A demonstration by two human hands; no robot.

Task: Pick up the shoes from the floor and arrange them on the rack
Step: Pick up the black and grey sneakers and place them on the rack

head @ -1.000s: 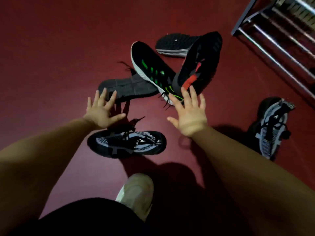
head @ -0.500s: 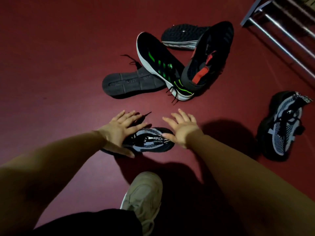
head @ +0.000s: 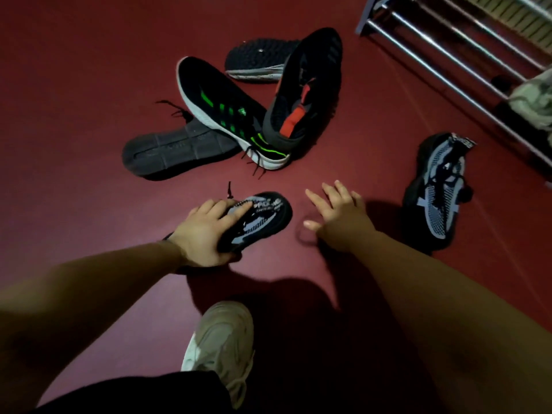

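Since half a second ago the black-and-grey knitted mesh shoe [head: 263,216] has been gripped by the left hand [head: 206,231], fingers curled over its laces, and appears tipped up from the dark red floor [head: 74,85], while the right hand [head: 340,216] has been drawn off its toe and is spread open, holding nothing. The pick-up is judged to be in hand. Next, the matching mesh shoe [head: 439,192], well apart to the right near the metal-barred rack [head: 448,52], is probably to be reached across bare floor, with the heap of black trainers [head: 221,112] left aside.
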